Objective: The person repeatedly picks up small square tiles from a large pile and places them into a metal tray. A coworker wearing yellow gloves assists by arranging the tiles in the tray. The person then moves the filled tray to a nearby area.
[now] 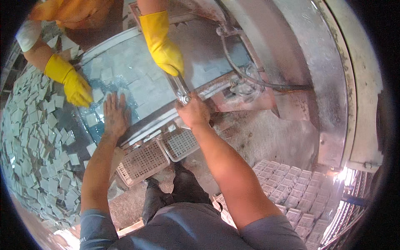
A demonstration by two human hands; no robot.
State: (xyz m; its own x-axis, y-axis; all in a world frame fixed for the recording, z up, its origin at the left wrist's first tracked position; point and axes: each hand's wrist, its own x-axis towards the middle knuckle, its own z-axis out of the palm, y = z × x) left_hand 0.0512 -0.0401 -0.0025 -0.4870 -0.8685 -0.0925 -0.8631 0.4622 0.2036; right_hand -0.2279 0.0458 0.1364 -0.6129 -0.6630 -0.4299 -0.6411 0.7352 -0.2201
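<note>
Two bare hands of the person wearing the camera work at a tilted metal tray (200, 62) that holds small pale square tiles (125, 71) lying in shallow water. Left hand (114, 114): open, fingers spread, palm flat on the wet lower part of the tray among the tiles, just above the tray's lower rim. Right hand (193, 111): closed in a fist around the end of a metal bar (179, 87) at the lower corner of the tray. A co-worker on the far side wears yellow rubber gloves; one gloved hand (164, 48) grips the same bar just above the right hand, apart from it, and the other gloved hand (71, 81) rests at the left edge of the tray, near the left hand. Two perforated white plastic baskets (143, 162) sit side by side directly below the tray's lower rim, between the forearms. At far left, a large heap of loose square tiles (33, 141) covers a lower surface. At lower right, stacked white baskets (291, 187) stand on the floor. A grey hose (250, 81) runs across the galvanised metal housing (308, 54) to the right of the tray.
</note>
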